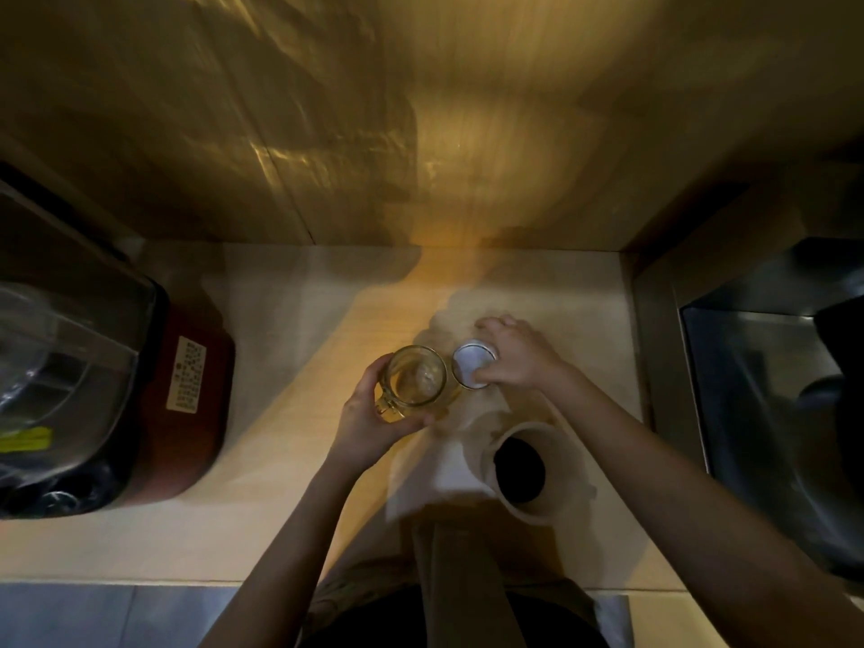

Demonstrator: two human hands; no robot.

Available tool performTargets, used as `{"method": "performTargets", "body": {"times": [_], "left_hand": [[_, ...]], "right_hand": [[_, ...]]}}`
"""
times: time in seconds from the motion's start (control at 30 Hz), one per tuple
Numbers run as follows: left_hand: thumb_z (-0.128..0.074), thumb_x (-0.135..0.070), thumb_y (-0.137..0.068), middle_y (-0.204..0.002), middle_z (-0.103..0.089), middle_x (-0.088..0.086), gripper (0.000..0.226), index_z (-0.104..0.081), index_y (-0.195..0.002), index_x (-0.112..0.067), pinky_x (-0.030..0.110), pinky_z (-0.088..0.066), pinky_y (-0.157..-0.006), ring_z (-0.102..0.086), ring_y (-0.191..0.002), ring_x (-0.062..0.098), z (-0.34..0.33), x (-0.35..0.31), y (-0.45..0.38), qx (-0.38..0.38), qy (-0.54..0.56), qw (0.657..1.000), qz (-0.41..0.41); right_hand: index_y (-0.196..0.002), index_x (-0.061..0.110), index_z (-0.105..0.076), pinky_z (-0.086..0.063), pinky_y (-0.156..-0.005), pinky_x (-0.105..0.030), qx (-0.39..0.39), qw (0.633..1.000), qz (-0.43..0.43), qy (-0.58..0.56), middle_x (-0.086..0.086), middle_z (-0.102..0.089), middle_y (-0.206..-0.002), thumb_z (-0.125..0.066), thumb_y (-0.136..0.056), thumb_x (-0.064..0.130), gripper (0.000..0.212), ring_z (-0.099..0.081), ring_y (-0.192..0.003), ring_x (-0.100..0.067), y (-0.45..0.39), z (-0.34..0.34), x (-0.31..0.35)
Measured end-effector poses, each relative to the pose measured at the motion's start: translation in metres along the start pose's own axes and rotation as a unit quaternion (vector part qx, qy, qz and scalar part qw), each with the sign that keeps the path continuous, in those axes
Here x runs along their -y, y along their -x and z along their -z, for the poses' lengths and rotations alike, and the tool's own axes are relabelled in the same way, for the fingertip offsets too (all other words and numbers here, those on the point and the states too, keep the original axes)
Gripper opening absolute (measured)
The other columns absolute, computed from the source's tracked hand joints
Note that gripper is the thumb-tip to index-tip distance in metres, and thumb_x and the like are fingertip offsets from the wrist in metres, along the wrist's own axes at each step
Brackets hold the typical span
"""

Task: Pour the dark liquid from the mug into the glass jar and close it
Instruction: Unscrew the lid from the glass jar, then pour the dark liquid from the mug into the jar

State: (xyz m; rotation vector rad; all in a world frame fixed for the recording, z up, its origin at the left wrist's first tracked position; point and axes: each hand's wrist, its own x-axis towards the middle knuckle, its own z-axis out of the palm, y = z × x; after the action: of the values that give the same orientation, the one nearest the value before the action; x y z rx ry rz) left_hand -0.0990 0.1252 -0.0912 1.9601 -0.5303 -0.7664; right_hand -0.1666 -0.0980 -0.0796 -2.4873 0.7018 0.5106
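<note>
1. The jar [416, 377] stands on the counter [280, 320], a little left of the middle, with its mouth open and facing up. The glass is clear, and the yellow light makes it hard to say if anything is inside.
2. At the far left a red appliance [187, 404] with a clear lid [61, 357] sits on the counter. The edge of the picture cuts it off, and its white label [186, 374] is too small to read.
3. The left hand [374, 413] is wrapped around the left side of the jar and grasps it. The wire clasp [387, 404] of the jar shows just beside the fingers.
4. The lid [472, 362] of the jar is swung off to the right and touches the jar's rim. Its white inner face is turned up.
5. The right hand [519, 357] is closed on the lid from the right. The hand hides part of the lid, so the hinge cannot be seen.
6. The mug [537, 470] stands on the counter near the front edge, right of the jar and apart from it, under the right forearm. Dark liquid [519, 470] fills it. Its handle is hard to make out.
7. At the far right a steel sink [757, 390] is cut off by the picture edge. Dark things inside it are too dim to name.
</note>
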Motion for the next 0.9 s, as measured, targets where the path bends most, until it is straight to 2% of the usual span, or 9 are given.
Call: {"method": "performTargets", "body": {"times": [0.1,0.17,0.33,0.43,0.53,0.6,0.7,0.77,0.9], "left_hand": [[-0.076,-0.052,-0.045,-0.123,-0.052,-0.009,0.096,-0.039,-0.130,-0.026,-0.005,-0.031,-0.079,-0.047,-0.113,0.006,-0.001,-0.001,0.001,0.003,0.008,1.000,-0.005],[-0.078,-0.046,-0.048,-0.123,-0.051,-0.008,0.095,-0.038,-0.130,-0.024,-0.004,-0.031,-0.078,-0.046,-0.112,0.007,-0.003,-0.001,0.002,0.008,0.014,1.000,-0.010],[-0.080,-0.029,-0.057,-0.127,-0.048,-0.003,0.091,-0.033,-0.135,-0.018,0.019,-0.034,-0.091,-0.045,-0.115,0.010,-0.004,0.001,0.003,0.020,0.048,0.999,-0.004],[-0.080,-0.020,-0.063,-0.124,-0.047,-0.003,0.086,-0.033,-0.135,-0.018,0.021,-0.034,-0.092,-0.044,-0.114,0.011,-0.005,-0.003,0.004,0.019,0.044,0.999,-0.004],[-0.078,-0.033,-0.055,-0.123,-0.048,-0.003,0.092,-0.033,-0.134,-0.019,0.020,-0.034,-0.091,-0.046,-0.113,0.010,-0.006,-0.002,0.004,0.025,0.049,0.998,-0.007],[-0.076,-0.042,-0.050,-0.123,-0.048,-0.004,0.097,-0.033,-0.134,-0.019,0.021,-0.034,-0.091,-0.046,-0.113,0.011,-0.005,-0.002,0.004,0.031,0.049,0.998,-0.004],[-0.078,-0.027,-0.058,-0.122,-0.048,-0.002,0.085,-0.034,-0.130,-0.020,0.018,-0.035,-0.089,-0.046,-0.112,0.012,-0.005,-0.005,0.005,0.040,0.065,0.997,-0.013],[-0.076,-0.023,-0.060,-0.121,-0.048,-0.002,0.081,-0.034,-0.129,-0.021,0.016,-0.036,-0.087,-0.046,-0.111,0.011,-0.005,-0.008,0.006,0.046,0.066,0.997,-0.019],[-0.073,-0.048,-0.046,-0.123,-0.049,-0.002,0.098,-0.033,-0.131,-0.024,0.025,-0.035,-0.093,-0.047,-0.114,0.014,-0.003,-0.008,0.007,0.046,0.051,0.998,-0.003]], "right_hand": [[-0.119,0.009,-0.056,-0.048,-0.089,-0.040,-0.002,0.993,-0.032,-0.116,-0.012,-0.064,-0.116,-0.070,-0.076,0.025,0.048,-0.058,-0.107,-0.029,0.016,0.006,-0.003],[-0.108,0.010,-0.062,-0.050,-0.085,-0.041,-0.012,0.988,-0.053,-0.147,-0.010,-0.069,-0.103,-0.068,-0.079,0.027,0.033,-0.062,-0.098,-0.027,0.030,0.008,-0.006],[-0.098,0.014,-0.066,-0.047,-0.080,-0.034,-0.065,0.969,-0.073,-0.226,-0.002,-0.062,-0.088,-0.063,-0.086,0.035,0.025,-0.059,-0.086,-0.020,0.077,0.007,-0.010],[-0.091,0.015,-0.068,-0.046,-0.082,-0.036,-0.114,0.950,-0.096,-0.275,-0.005,-0.066,-0.088,-0.058,-0.088,0.041,0.028,-0.060,-0.088,-0.023,0.109,-0.001,-0.015],[-0.085,0.007,-0.066,-0.045,-0.079,-0.038,-0.179,0.913,-0.145,-0.336,-0.010,-0.067,-0.086,-0.053,-0.090,0.046,0.042,-0.059,-0.085,-0.024,0.142,-0.018,-0.020],[-0.085,0.006,-0.064,-0.042,-0.074,-0.036,-0.216,0.887,-0.165,-0.373,-0.009,-0.065,-0.084,-0.052,-0.092,0.043,0.040,-0.057,-0.082,-0.024,0.159,-0.036,-0.022],[-0.074,0.013,-0.058,-0.037,-0.064,-0.031,-0.242,0.874,-0.169,-0.386,-0.004,-0.059,-0.072,-0.053,-0.094,0.033,0.029,-0.054,-0.076,-0.022,0.172,-0.066,-0.025],[-0.062,0.017,-0.047,-0.034,-0.060,-0.031,-0.259,0.875,-0.181,-0.368,0.000,-0.050,-0.060,-0.054,-0.094,0.032,0.036,-0.049,-0.066,-0.021,0.175,-0.081,-0.025],[-0.049,0.017,-0.042,-0.032,-0.059,-0.029,-0.288,0.850,-0.184,-0.401,0.001,-0.042,-0.049,-0.055,-0.093,0.032,0.048,-0.040,-0.052,-0.015,0.176,-0.090,-0.020]]}}
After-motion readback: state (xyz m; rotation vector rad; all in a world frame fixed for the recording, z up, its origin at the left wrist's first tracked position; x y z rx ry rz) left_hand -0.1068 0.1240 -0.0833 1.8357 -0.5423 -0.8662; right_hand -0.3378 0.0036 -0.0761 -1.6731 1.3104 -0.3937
